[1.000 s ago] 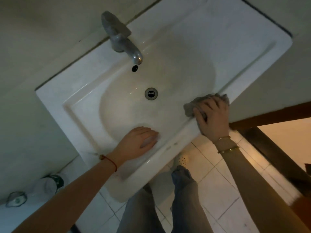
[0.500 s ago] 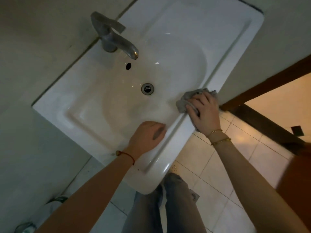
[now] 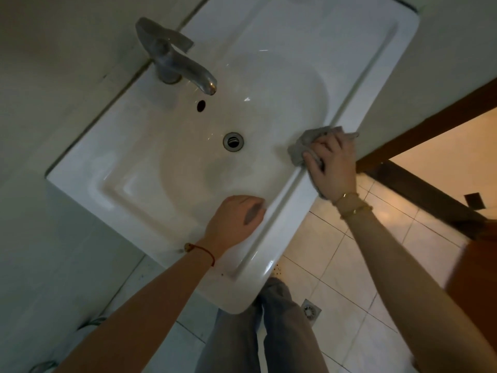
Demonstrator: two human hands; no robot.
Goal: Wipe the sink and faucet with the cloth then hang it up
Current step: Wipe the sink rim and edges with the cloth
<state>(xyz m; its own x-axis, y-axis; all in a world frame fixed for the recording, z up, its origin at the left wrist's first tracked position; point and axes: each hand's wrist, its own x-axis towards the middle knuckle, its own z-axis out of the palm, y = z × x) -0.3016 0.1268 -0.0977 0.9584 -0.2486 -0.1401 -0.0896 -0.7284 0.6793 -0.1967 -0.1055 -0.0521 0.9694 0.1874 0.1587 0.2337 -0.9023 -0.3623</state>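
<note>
A white rectangular sink (image 3: pixel 134 184) fills the middle of the head view, with a round drain (image 3: pixel 233 141) in its basin. A metal faucet (image 3: pixel 174 63) stands at its back edge by the wall. A grey cloth (image 3: pixel 304 146) lies on the sink's front rim at the right. My right hand (image 3: pixel 332 168) grips the cloth and presses it against that rim. My left hand (image 3: pixel 236 222) rests on the front slope of the basin, fingers bent over the edge and holding nothing.
Pale walls surround the sink at left and right. A dark wooden door frame (image 3: pixel 430 125) runs along the right. The tiled floor (image 3: pixel 349 265) below has a floor drain (image 3: pixel 310 311). My grey trouser legs (image 3: pixel 269 332) stand under the sink's front edge.
My right hand has slid the cloth a little along the front rim, staying on the right side. My head has turned, so the sink sits differently in view. The left hand stays put.
</note>
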